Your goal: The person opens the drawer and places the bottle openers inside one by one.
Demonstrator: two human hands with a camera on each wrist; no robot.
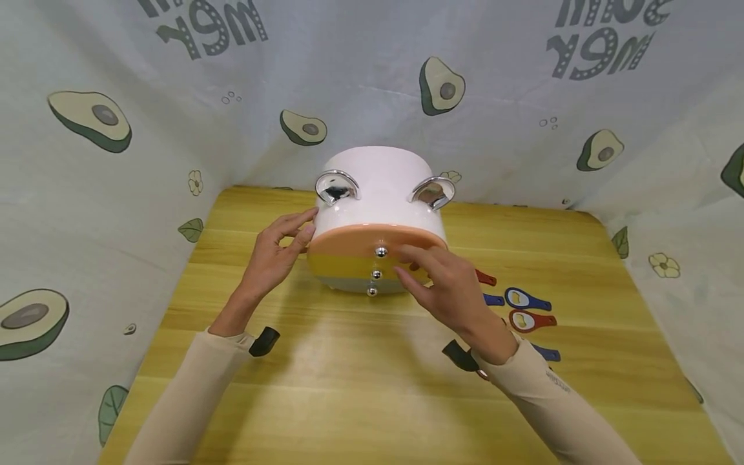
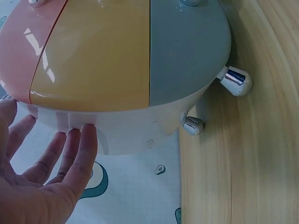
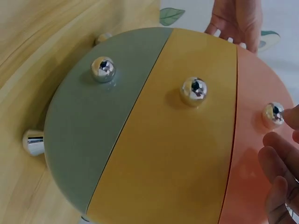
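A round white pot (image 1: 378, 184) lies on its side on the wooden table (image 1: 349, 387), its lid facing me. The lid (image 1: 349, 248) has an orange, a yellow (image 3: 177, 140) and a grey-green (image 2: 187, 46) segment, each with a chrome knob (image 3: 194, 91). My left hand (image 1: 299, 232) rests with straight fingers (image 2: 81, 144) against the pot's white side just under the lid rim. My right hand (image 1: 413, 258) touches the orange segment beside its knob (image 3: 273, 113), fingers (image 3: 275, 158) relaxed and holding nothing.
Two chrome feet (image 1: 336, 187) stick out of the pot's upper side. Several coloured bottle openers (image 1: 526, 300) lie on the table right of my right hand. An avocado-print cloth (image 1: 93, 116) walls the table on three sides.
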